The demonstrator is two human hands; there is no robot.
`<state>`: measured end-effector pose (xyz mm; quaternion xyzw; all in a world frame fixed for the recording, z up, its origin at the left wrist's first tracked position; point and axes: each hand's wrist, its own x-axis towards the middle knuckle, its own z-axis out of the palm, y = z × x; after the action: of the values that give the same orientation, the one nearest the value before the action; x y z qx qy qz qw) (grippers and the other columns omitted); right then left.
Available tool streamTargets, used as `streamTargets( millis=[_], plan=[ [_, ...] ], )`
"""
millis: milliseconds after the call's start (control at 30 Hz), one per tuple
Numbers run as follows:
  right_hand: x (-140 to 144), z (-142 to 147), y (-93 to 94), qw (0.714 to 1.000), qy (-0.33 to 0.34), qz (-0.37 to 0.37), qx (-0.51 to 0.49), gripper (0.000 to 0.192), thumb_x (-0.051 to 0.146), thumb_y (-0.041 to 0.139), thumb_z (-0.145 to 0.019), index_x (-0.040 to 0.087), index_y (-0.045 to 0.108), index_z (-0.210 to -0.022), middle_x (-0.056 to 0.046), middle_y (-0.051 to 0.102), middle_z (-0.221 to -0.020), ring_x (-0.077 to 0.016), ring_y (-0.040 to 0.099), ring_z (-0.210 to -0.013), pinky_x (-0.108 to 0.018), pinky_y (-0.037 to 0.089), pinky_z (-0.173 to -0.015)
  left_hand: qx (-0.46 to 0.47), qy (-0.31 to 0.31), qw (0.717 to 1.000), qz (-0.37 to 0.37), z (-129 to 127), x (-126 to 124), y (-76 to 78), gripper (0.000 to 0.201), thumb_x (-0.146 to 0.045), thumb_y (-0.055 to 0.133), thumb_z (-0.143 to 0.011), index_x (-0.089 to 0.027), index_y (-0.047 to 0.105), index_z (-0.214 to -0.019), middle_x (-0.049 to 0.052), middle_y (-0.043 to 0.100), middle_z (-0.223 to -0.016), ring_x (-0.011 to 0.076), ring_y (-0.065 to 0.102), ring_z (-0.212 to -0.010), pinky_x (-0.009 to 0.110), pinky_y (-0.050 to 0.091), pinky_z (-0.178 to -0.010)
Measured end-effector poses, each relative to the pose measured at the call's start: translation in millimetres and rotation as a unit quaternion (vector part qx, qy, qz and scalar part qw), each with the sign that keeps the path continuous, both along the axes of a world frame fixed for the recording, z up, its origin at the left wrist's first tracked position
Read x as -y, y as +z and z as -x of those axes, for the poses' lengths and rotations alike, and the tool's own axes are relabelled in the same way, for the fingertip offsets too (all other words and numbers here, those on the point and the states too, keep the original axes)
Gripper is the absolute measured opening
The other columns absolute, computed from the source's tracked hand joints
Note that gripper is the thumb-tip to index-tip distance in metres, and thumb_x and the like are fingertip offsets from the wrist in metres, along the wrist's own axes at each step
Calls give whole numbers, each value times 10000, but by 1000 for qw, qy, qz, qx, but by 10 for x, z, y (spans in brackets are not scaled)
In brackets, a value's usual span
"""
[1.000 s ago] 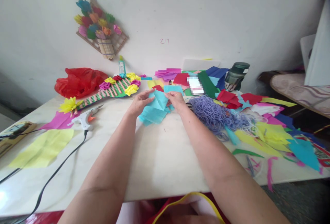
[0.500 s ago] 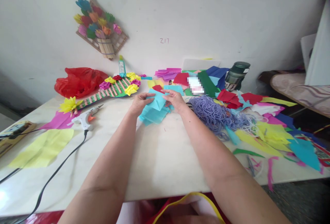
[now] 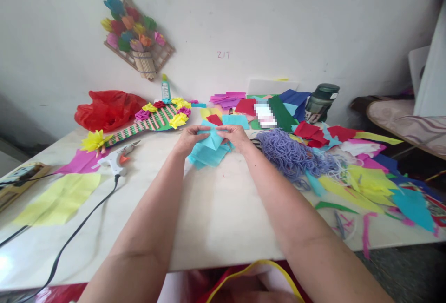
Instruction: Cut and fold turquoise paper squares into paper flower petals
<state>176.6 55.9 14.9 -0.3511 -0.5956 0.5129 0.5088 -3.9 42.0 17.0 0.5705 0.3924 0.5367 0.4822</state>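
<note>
Between my two hands is a folded piece of light blue crepe paper (image 3: pixel 212 140), held a little above the table. My left hand (image 3: pixel 192 139) pinches its left side, thumb along the top. On the right side, my right hand (image 3: pixel 235 136) grips the paper between thumb and fingers. Underneath lie more light blue paper sheets (image 3: pixel 208 156). Just behind the hands rests a small red paper piece (image 3: pixel 214 119), with another blue sheet (image 3: pixel 235 121) beside it. The fingertips hide part of the fold.
Left on the table (image 3: pixel 209 228) are a glue gun (image 3: pixel 116 160) with its cord, a yellow sheet (image 3: pixel 59 199) and a flower-decorated green guitar shape (image 3: pixel 148 124). To the right lie purple yarn (image 3: pixel 289 156), paper scraps (image 3: pixel 371 184) and scissors (image 3: pixel 339 224); a dark flask (image 3: pixel 321 102) stands behind.
My right hand's fingers have shifted slightly left over the blue paper, closing in toward my left hand. My left hand stays nearly in place.
</note>
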Motion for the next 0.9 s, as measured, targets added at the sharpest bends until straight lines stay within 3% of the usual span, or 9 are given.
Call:
streamTargets(
  millis=[367,600,767,900],
  plan=[
    [-21,28,-37,999,-22,-17,24,283,305,719,-532,142,701,-764,-2,628,-608,-80,506,-480,-223,450,-479,13,-23,999,21,-19,18,17,428,-282,796,-473,-147,679,-863,32,666,-738,130,588,-613,273,467,-610],
    [19,39,-11,999,-7,-39,29,253,323,688,-579,149,702,-762,-20,642,-694,-99,533,-561,-234,468,-519,16,-19,999,35,-8,32,35,432,-272,804,-449,-147,683,-844,21,655,-697,116,579,-585,257,456,-589],
    [59,-13,61,993,21,-100,65,231,247,583,-661,189,704,-850,-60,577,-1119,-180,584,-873,-303,506,-671,42,6,998,49,31,65,79,428,-273,802,-451,-145,680,-842,-6,629,-630,76,538,-506,230,438,-541],
    [66,-55,107,973,17,-196,120,382,88,520,-614,232,688,-926,-25,424,-1332,-218,429,-1192,-351,416,-924,66,11,996,62,64,71,87,428,-247,795,-468,-140,666,-861,-8,632,-634,79,547,-497,218,439,-510]
  ],
)
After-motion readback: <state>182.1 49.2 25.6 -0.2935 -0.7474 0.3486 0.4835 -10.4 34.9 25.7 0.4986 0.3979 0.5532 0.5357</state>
